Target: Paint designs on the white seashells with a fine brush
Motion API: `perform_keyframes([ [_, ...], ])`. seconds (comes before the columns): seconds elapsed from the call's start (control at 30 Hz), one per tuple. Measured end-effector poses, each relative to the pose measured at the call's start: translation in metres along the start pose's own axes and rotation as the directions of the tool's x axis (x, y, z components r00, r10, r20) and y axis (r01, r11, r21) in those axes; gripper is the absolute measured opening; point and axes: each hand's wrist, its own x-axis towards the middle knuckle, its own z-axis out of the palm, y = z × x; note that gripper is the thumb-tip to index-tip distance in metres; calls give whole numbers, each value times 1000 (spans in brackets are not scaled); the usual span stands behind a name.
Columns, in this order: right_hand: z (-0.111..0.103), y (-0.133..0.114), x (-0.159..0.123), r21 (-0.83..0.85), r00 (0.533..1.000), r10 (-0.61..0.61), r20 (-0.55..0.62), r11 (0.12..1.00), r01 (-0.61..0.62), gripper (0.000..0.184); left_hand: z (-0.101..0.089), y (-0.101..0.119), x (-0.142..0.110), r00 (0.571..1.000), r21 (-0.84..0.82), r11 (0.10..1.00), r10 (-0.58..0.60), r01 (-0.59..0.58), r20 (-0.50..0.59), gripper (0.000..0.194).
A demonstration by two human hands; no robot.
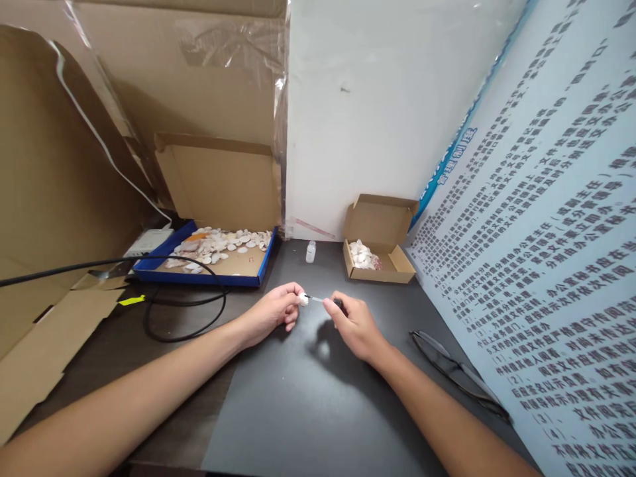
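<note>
Between thumb and fingertips, my left hand (278,308) pinches a small white shell (303,299). A thin brush (315,299) with a pale stem and dark tip reaches from my right hand (352,321) to the shell; the tip appears to touch it. The brush's dark handle is partly hidden inside my closed right fingers. Beyond both hands stands a small clear bottle (311,252) with a white label and no cap on it.
At the back left, a blue-edged cardboard box (243,281) holds many shells. A smaller open box (382,273) with whitish shells stands back right. A black cable (183,339) loops across the left side. Eyeglasses (460,371) lie by the printed wall sheet (546,265) on the right.
</note>
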Motion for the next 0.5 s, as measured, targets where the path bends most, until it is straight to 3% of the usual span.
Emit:
perform_keyframes([
  [0.23, 1, 3, 3, -40, 999, 24, -43, 999, -26, 65, -2, -2, 1, 1000, -42, 999, -3, 2, -30, 23],
  [0.37, 0, 2, 2, 11, 1000, -24, 20, 1000, 24, 65, -3, -3, 2, 999, -54, 999, 1, -3, -34, 22],
  [0.5, 2, 3, 2, -65, 1000, -7, 1, 998, 7, 62, -3, -4, 2, 999, -49, 999, 0, -2, -35, 22],
])
